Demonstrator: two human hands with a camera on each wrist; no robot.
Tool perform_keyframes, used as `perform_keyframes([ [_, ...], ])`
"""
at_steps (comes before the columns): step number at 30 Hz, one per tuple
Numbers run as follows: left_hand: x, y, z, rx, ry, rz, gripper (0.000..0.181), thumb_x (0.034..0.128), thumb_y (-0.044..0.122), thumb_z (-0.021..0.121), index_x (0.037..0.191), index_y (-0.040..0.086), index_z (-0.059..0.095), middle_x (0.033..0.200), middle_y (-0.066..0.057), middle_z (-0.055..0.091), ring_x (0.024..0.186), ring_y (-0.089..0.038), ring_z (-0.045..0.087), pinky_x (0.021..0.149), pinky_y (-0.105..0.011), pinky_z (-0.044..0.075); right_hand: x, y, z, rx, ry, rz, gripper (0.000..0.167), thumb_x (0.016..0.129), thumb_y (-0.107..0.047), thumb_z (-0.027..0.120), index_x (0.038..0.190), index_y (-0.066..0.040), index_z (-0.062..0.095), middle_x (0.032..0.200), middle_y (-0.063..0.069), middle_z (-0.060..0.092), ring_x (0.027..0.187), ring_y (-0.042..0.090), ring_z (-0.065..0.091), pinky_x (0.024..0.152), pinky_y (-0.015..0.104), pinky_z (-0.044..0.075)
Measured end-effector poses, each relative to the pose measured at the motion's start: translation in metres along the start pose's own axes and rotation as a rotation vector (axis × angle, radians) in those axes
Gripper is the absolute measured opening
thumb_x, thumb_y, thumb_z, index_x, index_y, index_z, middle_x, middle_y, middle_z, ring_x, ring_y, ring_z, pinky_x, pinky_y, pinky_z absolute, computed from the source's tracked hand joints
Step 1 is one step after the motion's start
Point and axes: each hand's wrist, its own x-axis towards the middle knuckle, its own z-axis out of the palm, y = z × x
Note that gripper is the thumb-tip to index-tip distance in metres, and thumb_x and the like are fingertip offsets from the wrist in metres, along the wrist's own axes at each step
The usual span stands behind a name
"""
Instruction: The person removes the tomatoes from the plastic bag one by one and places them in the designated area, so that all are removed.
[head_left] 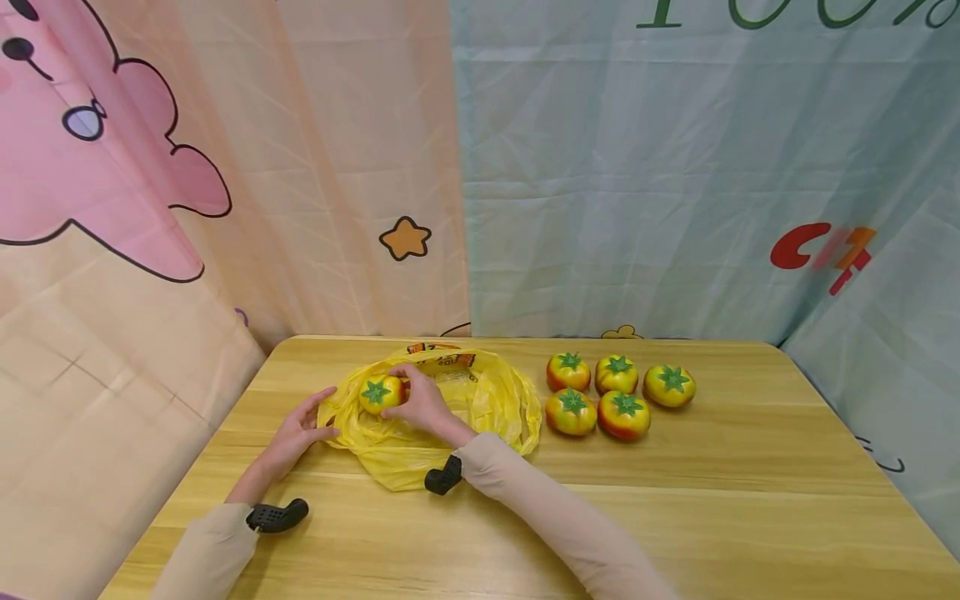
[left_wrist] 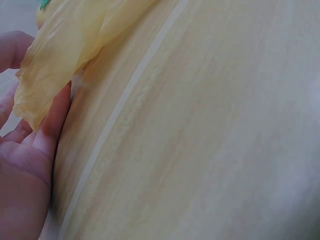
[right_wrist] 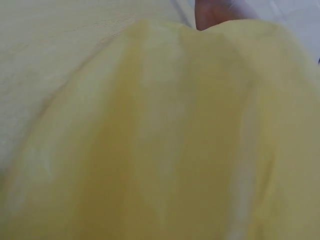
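Note:
A yellow plastic bag [head_left: 480, 400] lies spread open on the table, with printing near its far rim. Over the bag's left part, my right hand [head_left: 426, 407] pinches a yellow-and-red tomato [head_left: 377, 393] with a green leafy top. My left hand [head_left: 296, 429] is at the bag's left edge, thumb and fingers apart around it. In the left wrist view, that hand [left_wrist: 27, 160] has the bag's edge [left_wrist: 65, 60] between thumb and fingers. Yellow plastic [right_wrist: 165, 130] fills most of the right wrist view and hides the right hand there.
Right of the bag, several similar tomatoes [head_left: 624, 415] sit close together in two rows on the wooden table [head_left: 720, 517]. A printed curtain [head_left: 600, 183] hangs behind the table's far edge. Each wrist wears a black device [head_left: 277, 516].

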Motion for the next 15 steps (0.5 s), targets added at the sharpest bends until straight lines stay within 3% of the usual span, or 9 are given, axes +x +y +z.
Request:
perform_keyframes([
  [4, 0.0003, 0.0008, -0.0001, 0.000, -0.001, -0.006, 0.077, 0.0858, 0.000, 0.063, 0.149, -0.005, 0.020, 0.160, -0.023, 0.006, 0.146, -0.037, -0.008, 0.110, -0.007, 0.016, -0.0014, -0.0001, -0.0006, 0.014, 0.003, -0.010, 0.060, 0.073, -0.009, 0.083, 0.124, -0.008, 0.052, 0.126, 0.010, 0.058, 0.110, 0.026, 0.059, 0.092, 0.031, 0.051],
  [6, 0.0007, 0.0012, 0.0000, 0.000, 0.000, -0.008, 0.077, 0.0858, 0.000, 0.063, 0.149, -0.005, 0.020, 0.160, -0.023, 0.006, 0.146, -0.037, -0.008, 0.118, -0.022, 0.011, -0.0018, -0.0003, -0.0011, 0.010, 0.007, -0.006, 0.060, 0.072, -0.010, 0.083, 0.124, -0.009, 0.052, 0.126, 0.009, 0.058, 0.109, 0.025, 0.059, 0.091, 0.030, 0.051],
  [9, 0.0010, 0.0017, 0.0002, 0.000, 0.001, -0.011, 0.077, 0.0857, 0.000, 0.062, 0.149, -0.006, 0.020, 0.160, -0.023, 0.006, 0.146, -0.037, -0.009, 0.118, -0.042, 0.002, -0.0020, -0.0008, -0.0020, 0.000, 0.010, 0.006, 0.060, 0.073, -0.012, 0.083, 0.124, -0.011, 0.053, 0.125, 0.007, 0.059, 0.108, 0.023, 0.060, 0.089, 0.028, 0.051],
  [11, 0.0009, 0.0018, 0.0004, 0.003, 0.003, -0.009, 0.077, 0.0858, -0.001, 0.062, 0.149, -0.006, 0.020, 0.160, -0.023, 0.006, 0.146, -0.038, -0.009, 0.119, -0.037, 0.004, -0.0019, -0.0011, -0.0025, -0.010, 0.009, 0.011, 0.059, 0.073, -0.013, 0.083, 0.124, -0.012, 0.053, 0.124, 0.006, 0.059, 0.107, 0.022, 0.060, 0.088, 0.027, 0.051],
  [15, 0.0002, 0.0020, 0.0013, 0.013, 0.004, 0.001, 0.076, 0.0859, 0.000, 0.062, 0.149, -0.007, 0.020, 0.159, -0.024, 0.007, 0.146, -0.039, -0.007, 0.108, -0.005, 0.016, -0.0026, -0.0028, -0.0047, -0.008, 0.003, 0.014, 0.058, 0.072, -0.015, 0.084, 0.123, -0.012, 0.054, 0.123, 0.006, 0.060, 0.105, 0.021, 0.060, 0.087, 0.025, 0.051],
])
